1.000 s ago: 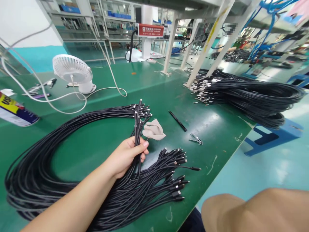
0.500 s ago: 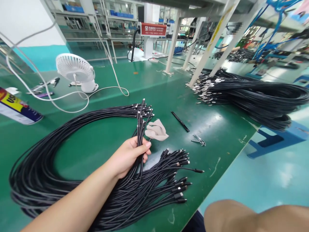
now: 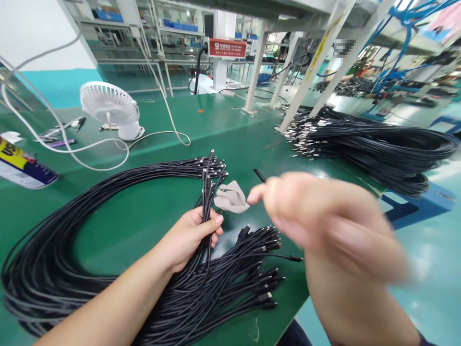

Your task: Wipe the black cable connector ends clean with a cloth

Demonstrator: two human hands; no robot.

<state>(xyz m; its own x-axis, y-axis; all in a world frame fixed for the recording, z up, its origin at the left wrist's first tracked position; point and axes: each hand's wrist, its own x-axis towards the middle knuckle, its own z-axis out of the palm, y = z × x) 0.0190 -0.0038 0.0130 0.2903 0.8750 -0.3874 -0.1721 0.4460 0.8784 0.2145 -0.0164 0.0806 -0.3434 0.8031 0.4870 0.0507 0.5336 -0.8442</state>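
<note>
My left hand (image 3: 196, 236) is closed around several black USB cables (image 3: 206, 194), their metal-tipped connectors sticking up above the fist. These belong to a large looped bundle of black cables (image 3: 34, 269) on the green table, with loose connector ends (image 3: 268, 276) fanned out to the right. Just beside my left fingers is a crumpled grey cloth (image 3: 232, 198). My right hand (image 3: 309, 211) hovers over the right part of the table, smeared by motion, its fingers seemingly curled. Behind it a thin black pen-like stick (image 3: 258, 174) is partly covered.
A small white fan (image 3: 110, 108) with a white cord stands at the back left, near a spray can (image 3: 27, 163) lying at the left edge. Another black cable pile (image 3: 360, 139) lies at the right by white rack legs (image 3: 297, 91). A blue stool (image 3: 421, 206) stands beyond the table edge.
My right hand has come in from the lower right, now covering the metal clipper and part of the black stick. My left hand keeps its hold on the cables. The view has shifted slightly.
</note>
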